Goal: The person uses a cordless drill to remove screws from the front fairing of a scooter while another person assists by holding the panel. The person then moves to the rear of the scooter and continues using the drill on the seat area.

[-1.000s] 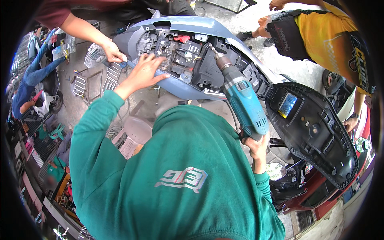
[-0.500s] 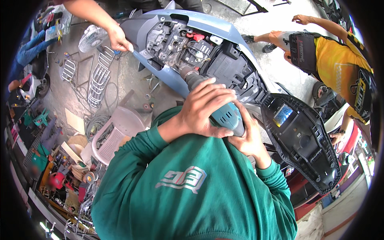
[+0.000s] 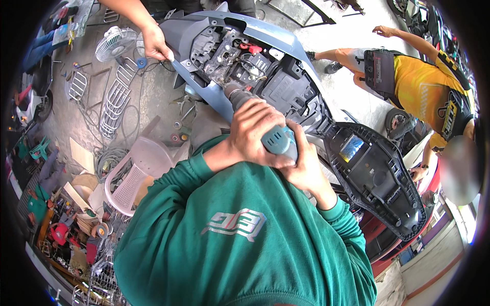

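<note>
A teal power drill (image 3: 277,139) with a grey front and metal chuck (image 3: 237,95) is between my two hands, pointing away from me. My left hand (image 3: 255,127) wraps over the drill's body with curled fingers. Around its rear and grip closes my right hand (image 3: 305,166); part of that grip is hidden. The chuck end meets the inner edge of a scooter's blue side panel (image 3: 214,99), and I cannot make out the bit's tip. Inside the open scooter body sit a black battery (image 3: 250,69) with a red cover and a black storage tray (image 3: 288,92).
Another person's hand (image 3: 158,46) touches the scooter's grey tail panel. The scooter seat (image 3: 375,178) is flipped open at right. A person in yellow (image 3: 421,89) stands beyond it. A pink plastic chair (image 3: 138,168), a fan (image 3: 115,43) and metal racks (image 3: 116,109) are at left.
My left hand's fingers have curled more tightly over the drill. The drill has shifted slightly left, and the whole view has moved a little.
</note>
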`<state>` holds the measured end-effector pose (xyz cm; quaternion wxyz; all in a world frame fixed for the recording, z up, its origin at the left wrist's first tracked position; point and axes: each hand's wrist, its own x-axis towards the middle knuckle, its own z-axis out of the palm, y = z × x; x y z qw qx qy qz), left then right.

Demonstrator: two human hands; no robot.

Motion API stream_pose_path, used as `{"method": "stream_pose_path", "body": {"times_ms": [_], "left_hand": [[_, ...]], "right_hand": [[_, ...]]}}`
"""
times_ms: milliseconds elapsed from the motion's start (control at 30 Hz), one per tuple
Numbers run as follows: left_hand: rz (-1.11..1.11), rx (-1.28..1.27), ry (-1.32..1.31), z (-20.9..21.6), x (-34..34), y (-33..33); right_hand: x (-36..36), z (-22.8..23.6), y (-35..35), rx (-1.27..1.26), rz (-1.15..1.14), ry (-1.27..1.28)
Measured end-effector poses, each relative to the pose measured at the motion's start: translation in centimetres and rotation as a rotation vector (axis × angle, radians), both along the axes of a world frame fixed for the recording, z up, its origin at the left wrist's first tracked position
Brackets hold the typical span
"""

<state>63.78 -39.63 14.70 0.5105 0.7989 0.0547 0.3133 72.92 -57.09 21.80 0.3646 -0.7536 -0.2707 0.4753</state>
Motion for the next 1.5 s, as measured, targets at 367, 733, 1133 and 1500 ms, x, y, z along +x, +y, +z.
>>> {"method": "stream_pose_path", "body": {"times_ms": [367,733,1133,1500], "left_hand": [[0.112,-0.031,0.007,2.9,1.4,1.1],[0.018,-0.066,0.088,2.6,1.2,-0.8],[0.063,-0.064,0.040,2.1,1.5,-0.7],[0.066,-0.054,0.077,2.4,1.2,-0.5]], "right_hand": [[3.9,2.1,4.2,-0.116,0.232,-0.033],[0.9,0.2,1.7,-0.237,0.080,0.017],[2.4,0.9,2.4,-0.200,0.164,0.034],[3.7,0.9,2.9,-0.203,0.206,0.121]]}}
